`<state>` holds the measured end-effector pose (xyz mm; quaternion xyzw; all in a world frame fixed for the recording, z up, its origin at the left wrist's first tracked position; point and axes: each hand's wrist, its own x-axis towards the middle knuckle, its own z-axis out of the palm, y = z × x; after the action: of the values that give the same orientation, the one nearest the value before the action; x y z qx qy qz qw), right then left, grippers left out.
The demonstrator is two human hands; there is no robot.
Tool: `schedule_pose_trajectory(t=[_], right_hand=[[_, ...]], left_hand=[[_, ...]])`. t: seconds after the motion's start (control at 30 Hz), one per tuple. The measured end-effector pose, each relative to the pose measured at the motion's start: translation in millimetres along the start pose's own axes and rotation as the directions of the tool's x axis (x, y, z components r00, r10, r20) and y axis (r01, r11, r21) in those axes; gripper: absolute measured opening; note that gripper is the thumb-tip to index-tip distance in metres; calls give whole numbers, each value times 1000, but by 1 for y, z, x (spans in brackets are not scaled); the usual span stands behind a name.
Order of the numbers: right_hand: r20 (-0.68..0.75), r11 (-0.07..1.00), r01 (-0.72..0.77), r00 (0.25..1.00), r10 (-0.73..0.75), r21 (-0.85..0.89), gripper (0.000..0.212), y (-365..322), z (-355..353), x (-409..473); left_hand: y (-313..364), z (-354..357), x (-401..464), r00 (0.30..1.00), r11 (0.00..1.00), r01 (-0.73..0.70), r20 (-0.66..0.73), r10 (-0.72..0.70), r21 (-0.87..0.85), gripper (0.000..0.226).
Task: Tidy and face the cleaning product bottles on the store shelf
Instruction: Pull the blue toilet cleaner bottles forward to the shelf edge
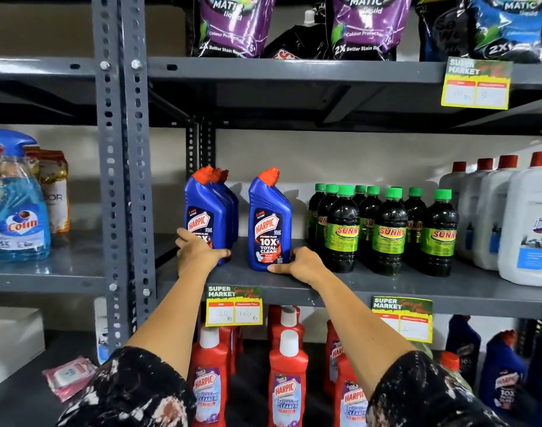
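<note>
On the middle grey shelf (371, 291) stand blue Harpic bottles with red caps. A row of them (206, 211) lines up at the left, one behind another. My left hand (198, 251) is wrapped around the base of the front bottle of that row. A single blue Harpic bottle (268, 223) stands apart to the right, upright, label facing me. My right hand (300, 263) grips its lower right side. Both forearms reach up from patterned sleeves.
Several dark Sunny bottles (386, 229) with green caps stand right of the single Harpic bottle, then white jugs (525, 223). Red Harpic bottles (288, 374) fill the shelf below. Detergent pouches (232, 26) sit above. A Colin spray bottle (20, 204) stands beyond the perforated upright (121, 180).
</note>
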<state>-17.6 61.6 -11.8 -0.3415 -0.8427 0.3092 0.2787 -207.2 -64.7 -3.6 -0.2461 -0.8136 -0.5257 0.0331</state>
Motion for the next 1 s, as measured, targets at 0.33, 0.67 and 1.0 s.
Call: schedule_pose_trajectory(t=[0.33,0.67,1.0], right_hand=[[-2,999,6,1000,-7,-38,63,1,2,2],[-5,999,10,1000,-11,-51,58,0,1,0],[-20,999,1,1000,-2,-41,58,2,1,4]], left_hand=[[-2,1,4,1000,999,-5,26,6,-34,115],[-8,-6,-4,997,996,-71,8,72,-45,115],[-4,-11,-14,997,997,-79,-2,79,21,114]])
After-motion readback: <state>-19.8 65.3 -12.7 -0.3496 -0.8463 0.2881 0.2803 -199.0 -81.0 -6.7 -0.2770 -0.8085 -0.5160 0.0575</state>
